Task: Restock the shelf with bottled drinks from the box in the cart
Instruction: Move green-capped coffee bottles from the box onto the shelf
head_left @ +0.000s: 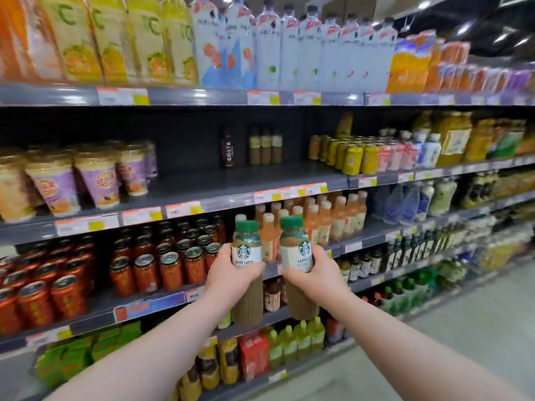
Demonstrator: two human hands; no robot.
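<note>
Latte bottles: left bottle (pixel 247 267) in left hand (pixel 228 273), right bottle (pixel 296 264) in right hand (pixel 315 273), each wrapped mid-body. Rigid, full, prob. heavyish; smooth label may slip.

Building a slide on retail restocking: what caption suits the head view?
Left hand and right hand hold two latte bottles before a sparsely stocked shelf.

Middle shelf (pixel 202 186): a wide bare stretch lies open to me between cup drinks (pixel 98 180) at left and yellow cans (pixel 351 159) at right, capped by the upper shelf board (pixel 202 96). A dark bottle (pixel 227 150) and three brown bottles (pixel 265 147) stand at its back. Open air separates it from my left hand (pixel 228 273) and right hand (pixel 315 273), gripping latte bottles (pixel 247 253).
</note>
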